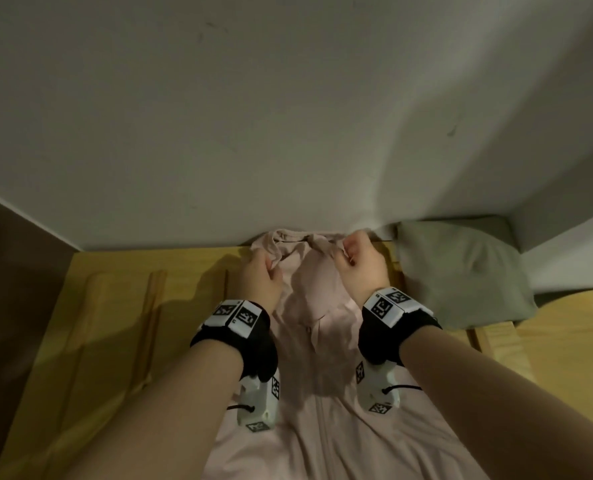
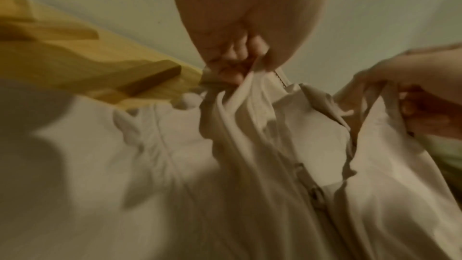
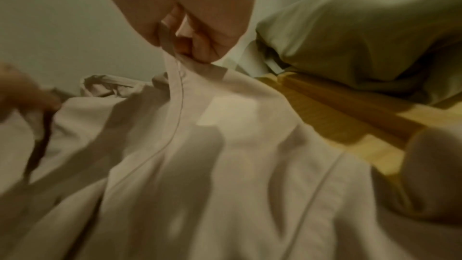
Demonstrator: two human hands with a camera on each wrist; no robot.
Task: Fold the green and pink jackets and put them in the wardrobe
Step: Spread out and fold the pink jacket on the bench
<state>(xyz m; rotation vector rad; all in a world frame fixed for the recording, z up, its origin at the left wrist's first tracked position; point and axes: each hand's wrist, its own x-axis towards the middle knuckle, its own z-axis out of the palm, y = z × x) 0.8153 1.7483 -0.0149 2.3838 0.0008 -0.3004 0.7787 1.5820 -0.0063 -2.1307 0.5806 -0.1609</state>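
The pink jacket lies front up on the yellow wooden surface, collar end against the far wall, zip partly open near the top. My left hand pinches the left collar edge with curled fingers. My right hand pinches the right collar edge and lifts it a little. The green jacket sits folded to the right, next to my right hand, seen close in the right wrist view. The wardrobe is out of sight.
A pale wall rises right behind the collar. Raised wooden slats run across the yellow surface at left. A dark brown panel borders the left side. A second wooden board lies at right.
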